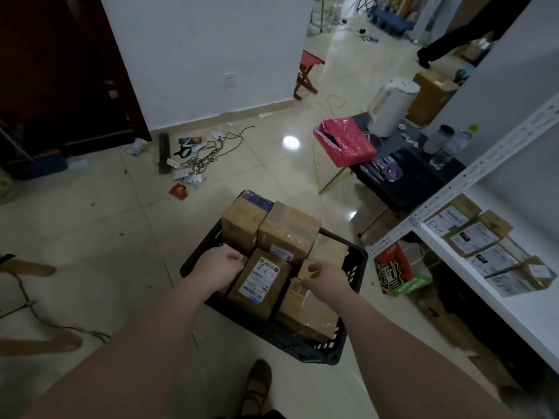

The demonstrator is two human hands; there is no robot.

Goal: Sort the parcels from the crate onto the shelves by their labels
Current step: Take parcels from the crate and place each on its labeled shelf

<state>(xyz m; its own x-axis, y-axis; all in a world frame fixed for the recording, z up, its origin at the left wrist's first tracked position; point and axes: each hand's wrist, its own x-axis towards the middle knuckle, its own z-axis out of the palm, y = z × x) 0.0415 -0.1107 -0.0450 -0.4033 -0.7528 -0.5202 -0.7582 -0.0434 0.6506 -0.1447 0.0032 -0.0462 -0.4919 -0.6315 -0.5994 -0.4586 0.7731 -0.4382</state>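
Both forearms are reaching down into the black crate (273, 338), where the left hand (216, 269) and right hand (325, 278) are curling their fingers just beside the labelled parcel (260, 281) lying between them. I cannot tell whether either is gripping yet. Picking seems to be starting, so the next move is probably lifting this parcel, reading its label and carrying it to the shelves (514, 313) on the right.

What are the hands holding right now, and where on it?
Left hand grips the labelled parcel at its upper left corner; right hand pinches the top edge of the plain parcel beside it. Both parcels sit in the crate.
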